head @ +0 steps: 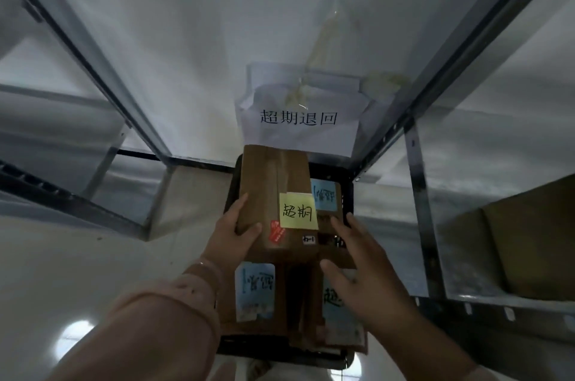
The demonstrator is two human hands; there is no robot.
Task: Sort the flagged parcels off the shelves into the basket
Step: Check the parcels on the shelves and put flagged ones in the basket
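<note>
A brown cardboard parcel [270, 190] with a yellow sticky note [298, 211] lies on top of other parcels in the black basket [349, 190] on the floor. My left hand [233, 231] grips its near left edge, thumb on top. My right hand [357, 259] hovers with fingers spread just right of the parcel, over the lower boxes. Beneath are parcels with blue flags: one at the near left [255, 290], one at the near right [337, 303], one at the far right [325, 195].
A white paper sign [298, 119] with printed characters hangs on the wall behind the basket. Metal shelf frames [417, 194] stand on both sides. A brown box [522, 240] sits on the right shelf. The pale floor [62, 271] stretches to the left.
</note>
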